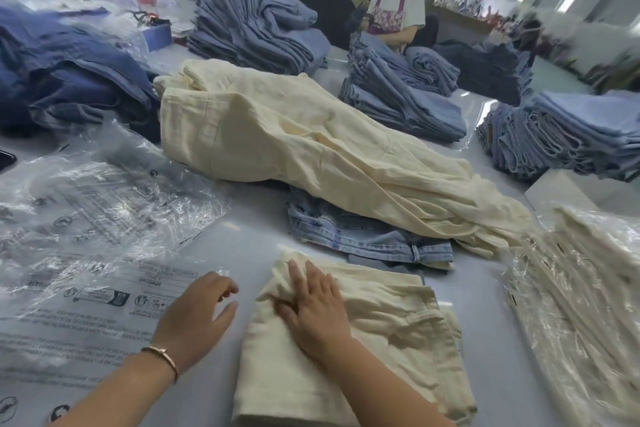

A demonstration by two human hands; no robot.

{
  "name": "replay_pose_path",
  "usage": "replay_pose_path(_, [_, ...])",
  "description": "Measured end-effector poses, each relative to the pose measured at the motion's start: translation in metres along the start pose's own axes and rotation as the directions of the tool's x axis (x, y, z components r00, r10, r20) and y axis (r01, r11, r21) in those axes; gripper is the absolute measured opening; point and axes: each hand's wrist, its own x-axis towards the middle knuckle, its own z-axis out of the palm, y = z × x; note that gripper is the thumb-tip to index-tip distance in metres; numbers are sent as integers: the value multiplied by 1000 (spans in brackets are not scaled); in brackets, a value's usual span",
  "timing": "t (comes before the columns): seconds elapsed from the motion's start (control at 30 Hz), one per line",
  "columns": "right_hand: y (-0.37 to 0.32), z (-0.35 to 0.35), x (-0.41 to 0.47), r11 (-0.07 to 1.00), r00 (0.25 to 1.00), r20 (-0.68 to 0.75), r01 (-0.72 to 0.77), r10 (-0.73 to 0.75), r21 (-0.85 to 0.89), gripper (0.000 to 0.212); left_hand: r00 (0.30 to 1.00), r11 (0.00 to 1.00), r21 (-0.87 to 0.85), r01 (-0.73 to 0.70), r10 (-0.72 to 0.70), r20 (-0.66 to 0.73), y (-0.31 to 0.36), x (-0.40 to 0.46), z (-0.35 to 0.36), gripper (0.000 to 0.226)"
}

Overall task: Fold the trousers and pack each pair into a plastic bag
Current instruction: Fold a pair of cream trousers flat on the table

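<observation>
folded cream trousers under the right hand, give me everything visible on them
The folded cream trousers are pale yellow-cream woven cloth, lightly crinkled, folded into a rough rectangle lying flat on the grey table at front centre. Layered edges show along the right side. The right hand presses flat on the upper left corner. The left hand hovers beside them, not touching.

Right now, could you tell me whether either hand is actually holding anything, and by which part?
Nothing is gripped. The right hand presses flat on the folded cream trousers near their top-left corner; the left hand hovers open over the plastic bag.
</observation>
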Motion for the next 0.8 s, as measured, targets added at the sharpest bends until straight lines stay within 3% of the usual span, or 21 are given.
replay_pose_path(0.07, [-7, -11, 6, 998, 998, -52, -43, 41, -37, 78, 998, 996, 77, 38, -34, -50, -21, -10, -29, 22])
replay_pose_path(0.17, [-18, -24, 10, 978, 949, -312, -102, 41, -182, 93, 971, 964, 142, 223, -232, 50, -44, -25, -63, 20])
replay_pose_path(0.23, [-30, -21, 8, 977, 911, -410, -38, -53, -209, 67, 960, 947, 241, 210, -247, 134, -57, -35, -71, 18])
replay_pose_path(0.33, [-51, -6, 1, 983, 947, -320, -71, 13, -172, 43, 955, 920, 388, 61, -167, 246, -66, -44, -61, 37])
replay_pose_path(0.47, [-55, 6, -1, 996, 981, -186, -68, 56, -55, 56, 952, 922, 383, 49, -159, 261, -70, -44, -37, 52])
replay_pose_path(0.7, [-52, -11, -22, 1000, 982, -187, 18, -20, -11, 57, 981, 910, 409, 69, -135, 136, -57, 1, -11, 26])
replay_pose_path(0.8, [-40, -22, -50, 999, 968, -246, -36, 40, 22, 59, 993, 907, 418, 44, -87, 82, -48, 34, -14, 18])
